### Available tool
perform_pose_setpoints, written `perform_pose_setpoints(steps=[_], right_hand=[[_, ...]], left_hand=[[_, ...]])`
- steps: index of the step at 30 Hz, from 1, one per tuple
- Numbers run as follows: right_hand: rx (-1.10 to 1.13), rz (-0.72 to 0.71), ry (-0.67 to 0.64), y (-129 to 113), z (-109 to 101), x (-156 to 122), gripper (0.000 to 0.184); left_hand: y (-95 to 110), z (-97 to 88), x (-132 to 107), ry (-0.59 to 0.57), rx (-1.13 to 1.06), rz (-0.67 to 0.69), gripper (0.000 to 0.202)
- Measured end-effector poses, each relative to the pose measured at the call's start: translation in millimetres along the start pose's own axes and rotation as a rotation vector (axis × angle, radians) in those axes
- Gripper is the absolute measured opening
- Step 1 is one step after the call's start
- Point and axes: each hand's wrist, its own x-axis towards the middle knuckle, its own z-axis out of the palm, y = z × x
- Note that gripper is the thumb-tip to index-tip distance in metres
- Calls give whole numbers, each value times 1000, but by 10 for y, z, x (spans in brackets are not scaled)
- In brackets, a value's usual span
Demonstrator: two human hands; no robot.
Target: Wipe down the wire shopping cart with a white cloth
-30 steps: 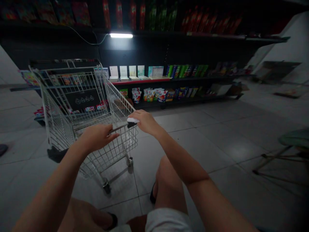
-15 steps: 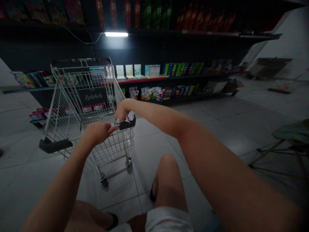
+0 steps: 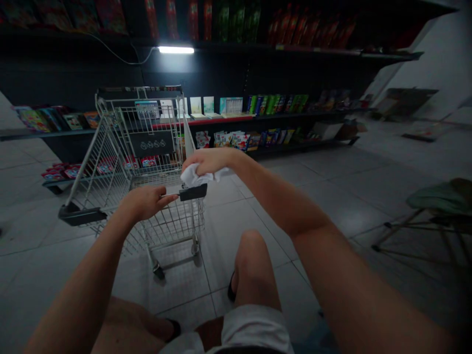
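Observation:
A metal shopping cart stands in front of me, its wire basket facing the shelves. My left hand is wrapped round the cart's near top rail, left of the black corner bumper. In my right hand is a crumpled white cloth, held just above that bumper; whether it touches the metal I cannot tell. Another black bumper covers the cart's left near corner.
Shelving with a red-edged shelf holds books, cans and snack bags behind the cart. A lit tube lamp hangs under the upper shelf. At the right stands a folding stool. My knee is below my right arm.
My right hand has lifted slightly and moved right with the cloth, which now shows more. The cart's far end has swung to the right. My left hand keeps its hold on the rail.

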Motion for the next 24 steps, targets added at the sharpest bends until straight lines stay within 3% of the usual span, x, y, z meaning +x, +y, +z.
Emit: perform_pose_setpoints(steps=[2,3,5,7,9,11,13,17,19,24], right_hand=[[71,-35,106,-18,148,-185,43],[88,-33,223,-46,334,-317,47],[43,24,497,-136,913,-599,47],[-2,150,670,-254,1633,-827,36],[13,220,725,-365,2270,-952,31],[30,274,744,-435,2631,-999,29],[47,271,735,-449,2655,-1016,29],[40,296,820,-365,2231,-1003,35],[17,335,880,-329,2172,-972,38],[20,353,732,-334,2594,-1039,31]], left_hand=[[27,-15,-2,-21,-8,3,76],[49,-25,5,-29,-12,4,77],[104,-44,35,-39,-15,9,79],[169,-58,82,-39,-10,10,80],[227,-61,133,-27,-1,16,82],[267,-60,174,-12,3,24,84],[286,-64,198,-18,-6,36,83],[302,-88,216,-57,-47,35,79],[318,-96,220,-58,-60,31,78],[366,-98,217,-46,-73,28,78]])
